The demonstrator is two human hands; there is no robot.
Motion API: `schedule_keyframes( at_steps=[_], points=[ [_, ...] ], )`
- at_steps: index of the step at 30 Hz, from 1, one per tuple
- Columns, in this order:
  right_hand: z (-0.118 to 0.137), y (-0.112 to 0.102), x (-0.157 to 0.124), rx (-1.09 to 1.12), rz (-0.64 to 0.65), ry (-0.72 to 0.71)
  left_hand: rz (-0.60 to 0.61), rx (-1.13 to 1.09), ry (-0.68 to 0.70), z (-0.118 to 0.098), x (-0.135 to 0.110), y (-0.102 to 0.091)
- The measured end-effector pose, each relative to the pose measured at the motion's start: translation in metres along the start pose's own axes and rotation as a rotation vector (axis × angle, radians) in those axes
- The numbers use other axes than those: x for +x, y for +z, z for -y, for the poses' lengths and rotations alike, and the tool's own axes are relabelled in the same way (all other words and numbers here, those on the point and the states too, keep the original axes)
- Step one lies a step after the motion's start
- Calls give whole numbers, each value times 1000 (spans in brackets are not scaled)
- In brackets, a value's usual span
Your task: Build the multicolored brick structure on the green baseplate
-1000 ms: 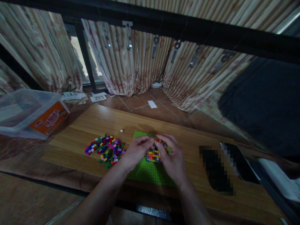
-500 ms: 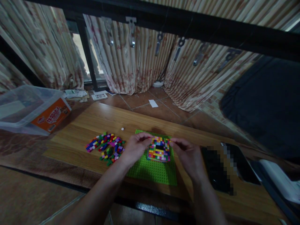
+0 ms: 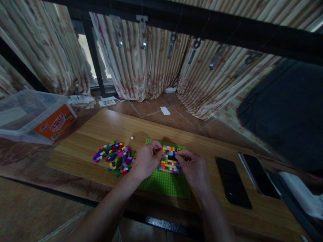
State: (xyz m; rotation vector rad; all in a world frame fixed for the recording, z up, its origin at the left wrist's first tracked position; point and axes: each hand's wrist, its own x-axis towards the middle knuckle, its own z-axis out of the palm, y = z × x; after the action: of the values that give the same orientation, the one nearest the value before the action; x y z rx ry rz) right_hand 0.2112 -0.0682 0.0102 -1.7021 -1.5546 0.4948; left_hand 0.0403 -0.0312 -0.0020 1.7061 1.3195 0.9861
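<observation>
A hollow block of small multicoloured toy bricks (image 3: 169,165) stands on a green studded baseplate (image 3: 166,185), with a dark opening in its top. My left hand (image 3: 146,162) is at its left side, thumb and forefinger pinched on a small red brick (image 3: 159,149). My right hand (image 3: 194,169) is closed at the right side of the block, its fingertips over the edge near the opening. Whatever those fingertips may hold is hidden. Left of my left hand lies a loose pile of coloured bricks (image 3: 116,158).
The wooden table (image 3: 85,148) bears a single white brick (image 3: 132,137) behind the pile. Two dark phone-like slabs (image 3: 233,183) (image 3: 259,174) lie at the right. A clear plastic box (image 3: 32,114) with an orange label stands at the far left. Striped curtains (image 3: 131,64) hang behind.
My right hand has moved left and slightly nearer, from the block's far right corner to beside the opening. My left hand has shifted slightly, and a red brick shows at its fingertips.
</observation>
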Motion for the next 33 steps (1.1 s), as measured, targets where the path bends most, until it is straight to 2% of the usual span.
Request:
schedule_keyframes(
  at_steps=[5,11,16,23,33],
  points=[
    [-1,6,-1,-8,-16,-11,13,90,7,-3,-1,0],
    [-6,1,0,126,13,84,7,128,15,-2,-1,-1],
    [-8,-3,2,110,-67,116,8,130,21,-2,-1,-1],
    [-20,10,7,29,-100,187,18,133,7,-3,-2,-2],
    [-24,17,10,86,-79,210,31,93,41,0,-2,0]
  ],
)
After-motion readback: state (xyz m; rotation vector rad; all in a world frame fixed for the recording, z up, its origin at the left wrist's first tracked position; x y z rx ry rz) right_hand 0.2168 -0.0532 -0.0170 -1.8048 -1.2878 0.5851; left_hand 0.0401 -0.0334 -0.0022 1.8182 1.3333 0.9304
